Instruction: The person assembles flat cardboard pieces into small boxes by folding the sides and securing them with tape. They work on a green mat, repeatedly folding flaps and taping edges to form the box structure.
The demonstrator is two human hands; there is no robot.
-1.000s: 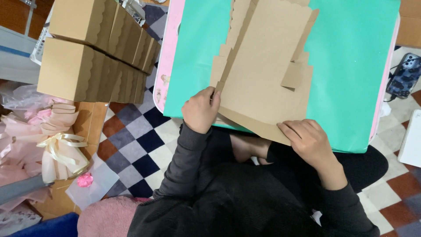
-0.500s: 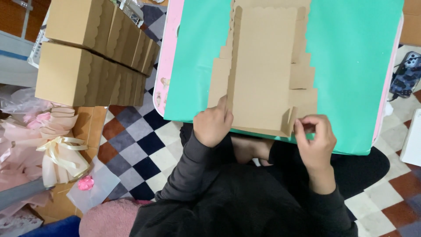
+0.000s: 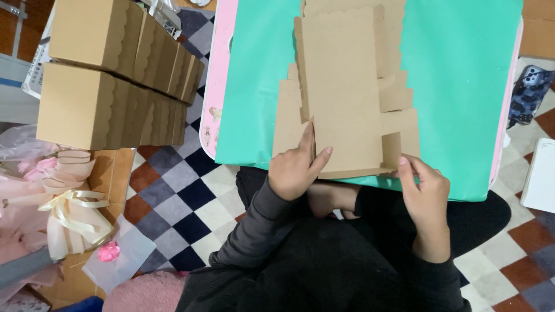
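Note:
A flat brown cardboard box blank (image 3: 341,86) with scalloped edges lies on a teal table top (image 3: 462,86) that has a pink rim. My left hand (image 3: 296,167) rests on the blank's near left part, index finger and thumb spread along a fold. My right hand (image 3: 425,190) pinches the near right corner flap of the blank at the table's near edge. Both arms wear dark sleeves.
Stacks of assembled brown scalloped boxes (image 3: 110,75) stand on the floor to the left. Pink wrapped items with a cream ribbon (image 3: 58,202) lie lower left. A phone in a patterned case (image 3: 529,92) and a white sheet (image 3: 540,176) lie at the right on the checkered floor.
The cardboard blank, lifted and tilted a second ago, now lies squared up and flat on the table. My left hand has slid onto its left fold; my right hand has moved to the near right flap.

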